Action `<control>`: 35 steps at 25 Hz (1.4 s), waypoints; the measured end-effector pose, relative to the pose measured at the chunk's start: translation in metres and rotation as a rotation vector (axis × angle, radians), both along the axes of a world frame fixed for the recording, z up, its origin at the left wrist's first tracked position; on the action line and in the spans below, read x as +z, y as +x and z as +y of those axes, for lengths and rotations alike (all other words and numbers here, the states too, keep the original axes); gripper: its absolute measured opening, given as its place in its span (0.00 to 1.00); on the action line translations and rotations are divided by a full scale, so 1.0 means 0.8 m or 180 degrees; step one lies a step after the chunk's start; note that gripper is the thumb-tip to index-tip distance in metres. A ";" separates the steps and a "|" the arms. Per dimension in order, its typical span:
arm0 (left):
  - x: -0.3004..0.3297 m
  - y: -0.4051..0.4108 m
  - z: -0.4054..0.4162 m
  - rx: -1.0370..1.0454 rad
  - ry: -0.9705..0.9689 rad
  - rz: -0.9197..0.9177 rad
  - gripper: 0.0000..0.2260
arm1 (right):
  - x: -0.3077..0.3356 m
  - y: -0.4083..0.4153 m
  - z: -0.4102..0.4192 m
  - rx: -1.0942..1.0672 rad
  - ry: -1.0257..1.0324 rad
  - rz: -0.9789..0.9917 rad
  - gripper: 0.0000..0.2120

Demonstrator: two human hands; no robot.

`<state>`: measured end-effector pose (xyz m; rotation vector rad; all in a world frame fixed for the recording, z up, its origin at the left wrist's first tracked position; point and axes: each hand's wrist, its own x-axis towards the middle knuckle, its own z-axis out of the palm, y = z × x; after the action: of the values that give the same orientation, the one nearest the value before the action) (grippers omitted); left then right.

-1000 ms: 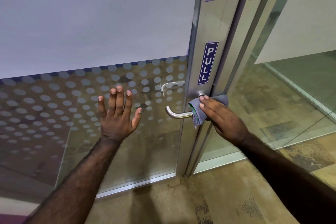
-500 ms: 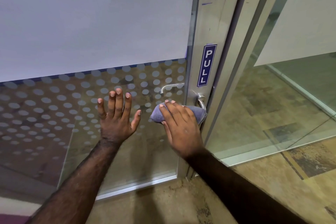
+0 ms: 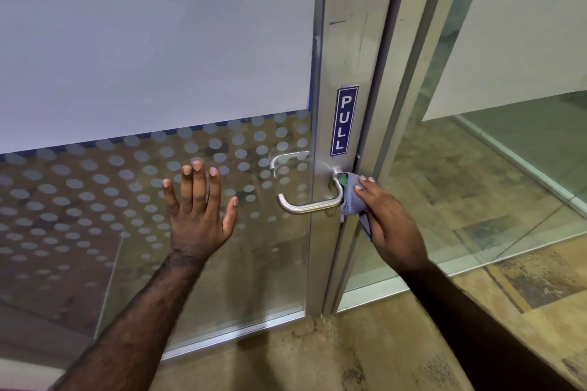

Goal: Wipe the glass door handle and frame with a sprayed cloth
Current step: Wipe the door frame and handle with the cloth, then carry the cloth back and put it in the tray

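A metal lever handle [image 3: 305, 207] juts left from the aluminium door frame [image 3: 343, 51], just under a blue PULL sticker [image 3: 344, 120]. My right hand [image 3: 389, 225] grips a grey-blue cloth [image 3: 351, 200] and presses it against the handle's base at the frame. My left hand [image 3: 200, 209] lies flat, fingers spread, on the dotted glass door panel [image 3: 95, 200] to the left of the handle. Most of the cloth is hidden under my right palm.
A second handle [image 3: 286, 159] shows through the glass on the far side. To the right, clear glass partitions [image 3: 476, 168] stand behind the frame. A mottled brown floor [image 3: 317, 359] runs below, and frosted film [image 3: 158, 41] covers the upper door.
My right hand with the cloth slid from the lever's left part back right to the handle's base at the frame. The left hand stayed flat on the glass.
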<state>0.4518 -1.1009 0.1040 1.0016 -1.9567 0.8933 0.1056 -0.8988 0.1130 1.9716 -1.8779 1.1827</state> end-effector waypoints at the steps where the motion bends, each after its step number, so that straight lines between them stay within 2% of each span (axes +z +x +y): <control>1: 0.002 -0.005 0.008 -0.0044 0.0115 0.0110 0.39 | 0.001 0.004 0.006 -0.0107 -0.0025 -0.0351 0.25; 3: 0.011 -0.019 0.030 -0.0089 0.0366 0.0382 0.36 | 0.005 0.016 0.018 -0.0277 -0.0027 -0.1284 0.22; 6: 0.024 -0.053 0.082 -0.0171 0.0818 0.0799 0.35 | 0.004 0.037 0.030 -0.0257 -0.0083 -0.3145 0.19; 9: 0.024 -0.099 0.156 -0.0822 0.1264 0.1032 0.26 | 0.011 0.051 0.040 -0.0234 -0.0333 -0.5003 0.19; 11: 0.019 -0.126 0.206 -0.1456 0.1659 0.1022 0.23 | 0.016 0.057 0.054 -0.0165 -0.0398 -0.5701 0.20; 12: 0.018 -0.136 0.228 -0.1657 0.1928 0.0944 0.26 | 0.017 0.059 0.063 -0.0119 -0.0387 -0.5874 0.20; 16: 0.017 -0.159 0.274 -0.1991 0.2893 0.0250 0.43 | 0.013 0.064 0.100 -0.0052 -0.0345 -0.6189 0.20; 17: 0.016 -0.163 0.279 -0.2107 0.3070 0.0110 0.44 | 0.013 0.065 0.110 -0.0076 -0.0355 -0.6184 0.20; 19: 0.014 -0.170 0.286 -0.2353 0.3192 0.0079 0.40 | 0.011 0.067 0.130 -0.0150 -0.0361 -0.6117 0.19; 22: 0.010 -0.183 0.306 -0.2759 0.3320 0.0375 0.27 | 0.003 0.065 0.165 -0.0217 -0.0434 -0.6005 0.21; 24: 0.006 -0.191 0.323 -0.2932 0.3600 0.0484 0.25 | -0.001 0.063 0.190 -0.0237 -0.0503 -0.5990 0.23; 26: 0.003 -0.197 0.341 -0.3028 0.4112 0.0620 0.23 | -0.009 0.059 0.218 -0.0251 -0.0526 -0.6057 0.19; 28: 0.004 -0.205 0.364 -0.3110 0.4835 0.1068 0.15 | -0.017 0.055 0.250 -0.0383 -0.0485 -0.6169 0.18; 31: 0.010 -0.223 0.395 -0.3057 0.5539 0.1948 0.17 | -0.023 0.056 0.298 -0.0464 -0.0559 -0.6334 0.20; 35: 0.028 -0.244 0.442 -0.3169 0.6216 0.2509 0.23 | -0.032 0.071 0.386 -0.0698 -0.0658 -0.6111 0.26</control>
<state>0.2563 -0.7472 0.1265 0.6958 -1.6800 -1.9890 0.1624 -0.5900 0.0873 -0.0710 -1.9007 3.4052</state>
